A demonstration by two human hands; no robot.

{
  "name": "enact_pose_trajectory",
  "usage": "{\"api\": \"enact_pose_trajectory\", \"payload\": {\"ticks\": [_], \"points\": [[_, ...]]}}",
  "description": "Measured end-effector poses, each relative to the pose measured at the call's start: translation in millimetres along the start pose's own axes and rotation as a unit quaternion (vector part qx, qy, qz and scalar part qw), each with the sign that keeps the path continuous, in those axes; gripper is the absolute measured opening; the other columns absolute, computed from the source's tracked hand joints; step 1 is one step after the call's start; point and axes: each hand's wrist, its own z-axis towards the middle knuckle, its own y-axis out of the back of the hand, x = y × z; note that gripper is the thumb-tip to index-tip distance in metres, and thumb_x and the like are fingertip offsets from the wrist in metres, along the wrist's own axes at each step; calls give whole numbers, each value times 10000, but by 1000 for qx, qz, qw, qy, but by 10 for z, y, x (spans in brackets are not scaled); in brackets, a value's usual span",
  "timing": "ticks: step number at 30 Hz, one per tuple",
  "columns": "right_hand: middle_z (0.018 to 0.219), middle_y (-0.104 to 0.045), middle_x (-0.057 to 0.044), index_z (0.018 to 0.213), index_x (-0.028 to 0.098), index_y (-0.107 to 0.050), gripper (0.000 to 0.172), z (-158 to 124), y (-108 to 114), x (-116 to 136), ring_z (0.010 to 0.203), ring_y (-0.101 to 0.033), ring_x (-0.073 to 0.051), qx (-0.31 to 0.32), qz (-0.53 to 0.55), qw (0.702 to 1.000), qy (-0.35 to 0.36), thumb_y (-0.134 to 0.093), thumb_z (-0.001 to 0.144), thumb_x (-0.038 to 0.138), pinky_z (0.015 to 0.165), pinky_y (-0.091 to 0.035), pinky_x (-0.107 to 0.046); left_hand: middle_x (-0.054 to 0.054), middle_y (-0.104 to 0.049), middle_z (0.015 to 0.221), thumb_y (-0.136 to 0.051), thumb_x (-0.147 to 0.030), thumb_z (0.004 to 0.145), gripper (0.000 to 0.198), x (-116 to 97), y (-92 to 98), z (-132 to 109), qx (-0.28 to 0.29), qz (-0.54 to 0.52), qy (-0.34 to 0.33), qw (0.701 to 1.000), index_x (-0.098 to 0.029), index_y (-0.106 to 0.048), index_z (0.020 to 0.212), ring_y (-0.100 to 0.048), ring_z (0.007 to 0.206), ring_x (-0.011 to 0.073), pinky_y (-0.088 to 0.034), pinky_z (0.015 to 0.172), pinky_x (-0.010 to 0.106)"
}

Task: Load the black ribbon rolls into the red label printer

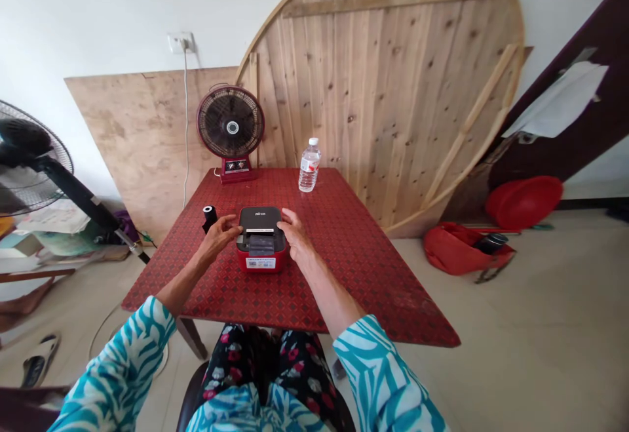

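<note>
A small red and black label printer point(261, 261) sits near the middle of the table, its dark lid on top and a label on its front. A dark strip hangs from the slot at its front. At its left edge is my left hand point(220, 235), thumb tip touching the lid's side and fingers apart. My right hand point(295, 234) is at the opposite edge, thumb against the lid and fingers stretched forward. Neither hand is wrapped around anything. Just beyond my left hand stands a black roll point(209, 217) with a white core, partly hidden by the fingers.
The table point(373, 274) has a red patterned cover. Toward its back are a red desk fan point(230, 124) and a water bottle point(309, 166). A round wooden tabletop point(383, 91) leans on the wall. A standing fan point(83, 189) is left; a red bag point(452, 248) lies right.
</note>
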Motion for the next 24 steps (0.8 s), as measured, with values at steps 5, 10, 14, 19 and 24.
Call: {"api": "enact_pose_trajectory", "payload": {"ticks": [5,10,14,19,24], "points": [[1205,-659,-55,1133,236,-621,505,-49,-22,83,1090,-619,-210,-14,-45,998,-38,-528,641,173,1022,-455,-414,17,-673,856,-786,-381,589,582,5,-29,16,25,-38,61,997,-169,-619,1105,-621,702,134,-437,621,248],[1186,-672,-52,1132,235,-617,456,-150,-46,96,1111,-605,-217,-32,-6,998,-60,-554,681,257,1033,-436,-413,53,-695,906,-775,-480,609,548,-7,-8,-141,53,-79,88,992,-173,-640,1044,-638,749,151,-454,658,260],[1230,-660,-35,1103,245,-637,417,-240,-37,-10,1187,-558,-210,-65,75,995,-31,-563,749,454,1053,-403,-396,41,-695,941,-804,-395,584,566,-35,11,-265,69,-127,112,983,-194,-633,1084,-644,780,150,-456,671,246],[1087,-695,-17,1147,257,-606,532,-364,-7,-168,1000,-629,-197,-88,156,982,-61,-601,719,572,892,-476,-358,-4,-667,781,-776,-226,511,581,-98,-19,-242,46,-110,162,980,-188,-627,1070,-610,655,132,-428,610,244],[1032,-706,-7,1112,246,-621,499,-481,7,-253,949,-629,-183,-91,144,984,-43,-595,739,575,850,-465,-328,-13,-651,761,-700,-179,513,534,-82,-104,-235,23,-137,172,975,-194,-624,1042,-592,657,131,-410,570,234]]}}
